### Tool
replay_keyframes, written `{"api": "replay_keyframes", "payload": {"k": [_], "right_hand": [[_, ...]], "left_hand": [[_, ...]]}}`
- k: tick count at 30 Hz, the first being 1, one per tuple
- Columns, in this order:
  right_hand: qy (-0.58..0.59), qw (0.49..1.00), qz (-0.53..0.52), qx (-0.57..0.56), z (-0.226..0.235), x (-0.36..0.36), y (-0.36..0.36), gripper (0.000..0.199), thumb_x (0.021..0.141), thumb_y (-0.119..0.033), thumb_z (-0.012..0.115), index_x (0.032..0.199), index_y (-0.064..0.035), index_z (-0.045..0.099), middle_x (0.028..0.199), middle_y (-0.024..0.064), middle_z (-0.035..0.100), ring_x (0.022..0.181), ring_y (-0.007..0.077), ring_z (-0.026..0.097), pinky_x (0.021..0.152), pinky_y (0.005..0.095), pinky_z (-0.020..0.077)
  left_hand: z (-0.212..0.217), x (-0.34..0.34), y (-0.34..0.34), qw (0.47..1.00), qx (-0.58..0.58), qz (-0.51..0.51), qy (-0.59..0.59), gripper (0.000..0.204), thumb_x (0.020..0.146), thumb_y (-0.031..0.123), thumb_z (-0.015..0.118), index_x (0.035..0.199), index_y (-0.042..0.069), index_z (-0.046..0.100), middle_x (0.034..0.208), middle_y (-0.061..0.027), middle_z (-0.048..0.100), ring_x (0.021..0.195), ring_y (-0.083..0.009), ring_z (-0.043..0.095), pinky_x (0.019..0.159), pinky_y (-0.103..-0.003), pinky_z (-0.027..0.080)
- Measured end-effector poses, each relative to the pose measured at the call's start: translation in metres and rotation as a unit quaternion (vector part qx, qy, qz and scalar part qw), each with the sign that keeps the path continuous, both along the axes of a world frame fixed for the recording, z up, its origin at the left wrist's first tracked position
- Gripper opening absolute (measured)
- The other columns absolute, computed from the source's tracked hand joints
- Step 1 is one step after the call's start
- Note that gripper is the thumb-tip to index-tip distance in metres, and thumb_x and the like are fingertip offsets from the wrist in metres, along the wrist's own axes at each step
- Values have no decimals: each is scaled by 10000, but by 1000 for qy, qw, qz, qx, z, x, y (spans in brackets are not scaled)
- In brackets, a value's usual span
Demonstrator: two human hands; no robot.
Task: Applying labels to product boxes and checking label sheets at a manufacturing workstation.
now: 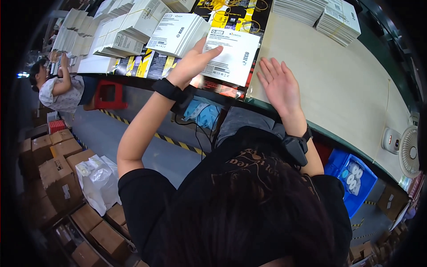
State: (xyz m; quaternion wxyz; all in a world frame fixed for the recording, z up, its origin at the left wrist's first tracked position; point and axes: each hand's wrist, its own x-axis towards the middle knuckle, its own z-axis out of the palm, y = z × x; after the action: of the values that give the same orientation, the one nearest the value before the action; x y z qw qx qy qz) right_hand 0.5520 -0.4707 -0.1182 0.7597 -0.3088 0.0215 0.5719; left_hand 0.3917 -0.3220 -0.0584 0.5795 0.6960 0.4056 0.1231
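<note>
My left hand [191, 64] grips the left edge of a stack of flat white printed cartons [233, 55] near the table's front edge. Its thumb lies on the top carton, while the other fingers are partly hidden at the stack's left side. Just right of that stack, my right hand [280, 86] is open, palm up and fingers extended, holding nothing. A second leaning stack of white cartons [171, 33] stands left of my left hand. Loose yellow rubber bands [220, 15] lie behind the stacks on black-and-yellow printed sheets.
Banded white carton bundles [133, 26] fill the table's left, with more stacks [340, 22] at the far right. A small fan [409, 151] stands at the right end. Below are a blue bin [356, 182] and a red stool [110, 94]; another person [62, 86] works at left.
</note>
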Motion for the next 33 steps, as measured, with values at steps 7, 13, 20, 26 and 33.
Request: {"api": "replay_keyframes", "payload": {"k": [7, 13, 20, 26, 33], "right_hand": [[-28, 1000, 0, 8, 8, 4, -20, 470, 920, -196, 405, 1331, -16, 265, 1305, 147, 392, 1237, 225, 346, 1029, 350, 270], [-97, 994, 40, -12, 15, 11, -30, 478, 919, -179, 397, 1337, 1, 249, 1292, 143, 407, 1202, 221, 389, 1023, 356, 276], [-216, 975, -20, -46, 8, 22, -55, 558, 908, -154, 419, 1372, -3, 149, 1376, 166, 282, 1277, 238, 283, 1047, 340, 234], [-397, 901, -142, -101, -4, 47, -85, 649, 885, -114, 464, 1389, -15, 68, 1445, 185, 104, 1349, 239, 99, 1078, 331, 142], [-521, 804, -235, -164, -11, 76, -108, 600, 883, -102, 490, 1377, -11, 162, 1424, 153, 203, 1325, 235, 192, 1068, 343, 177]], "left_hand": [[8, 28, -45, 988, -119, -52, -83, 571, 871, 253, 536, 1292, -48, 295, 1196, -162, 501, 1098, -195, 488, 924, -282, 373], [8, 42, -58, 986, -95, -98, -91, 584, 881, 296, 517, 1319, -25, 302, 1260, -140, 441, 1169, -179, 400, 1001, -283, 268], [-13, 52, -73, 973, 196, -125, -6, 727, 838, 371, 558, 1308, -91, 252, 1267, -322, 368, 1218, -412, 339, 1026, -390, 248], [-9, 67, -118, 942, 308, -131, 20, 727, 837, 380, 548, 1333, -53, 241, 1333, -333, 255, 1295, -421, 171, 1057, -422, 135], [18, 59, -147, 919, 354, -167, -45, 664, 821, 299, 585, 1327, -17, 293, 1352, -265, 296, 1304, -340, 219, 1055, -415, 149]]}}
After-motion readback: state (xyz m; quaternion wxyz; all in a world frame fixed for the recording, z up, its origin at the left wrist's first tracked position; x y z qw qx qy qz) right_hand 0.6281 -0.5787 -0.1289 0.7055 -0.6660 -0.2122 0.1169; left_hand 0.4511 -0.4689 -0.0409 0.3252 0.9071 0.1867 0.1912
